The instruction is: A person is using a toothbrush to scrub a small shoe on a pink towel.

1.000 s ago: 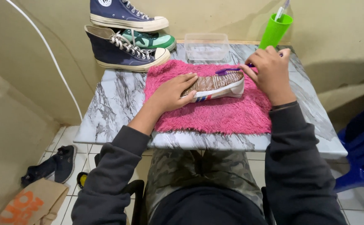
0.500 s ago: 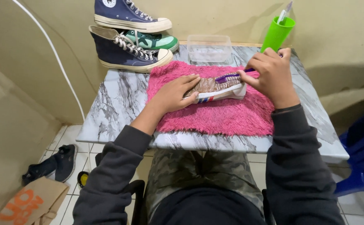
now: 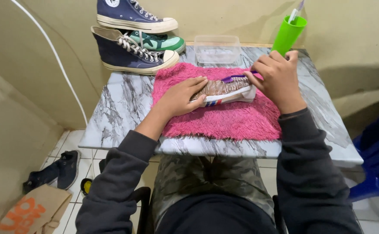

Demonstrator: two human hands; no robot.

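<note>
A shoe point(image 3: 226, 91) lies sole-up on a pink shaggy towel point(image 3: 224, 117) spread over a marble-patterned table point(image 3: 120, 108). Its brown sole faces me and a white edge with coloured stripes shows along the near side. My left hand point(image 3: 180, 96) presses flat on the heel end of the shoe. My right hand point(image 3: 276, 78) grips a purple brush point(image 3: 233, 78) whose head rests on the toe end of the sole.
A clear plastic tub point(image 3: 217, 48) and a green cup point(image 3: 287, 34) holding a toothbrush stand at the table's far edge. Navy high-top sneakers point(image 3: 131, 54) and a green sneaker point(image 3: 159, 42) sit at the far left. A blue chair point(image 3: 378, 160) is to the right; dark shoes point(image 3: 53, 171) lie on the floor.
My right hand has shifted the brush slightly along the toe end of the sole. My left hand stays pressed on the shoe.
</note>
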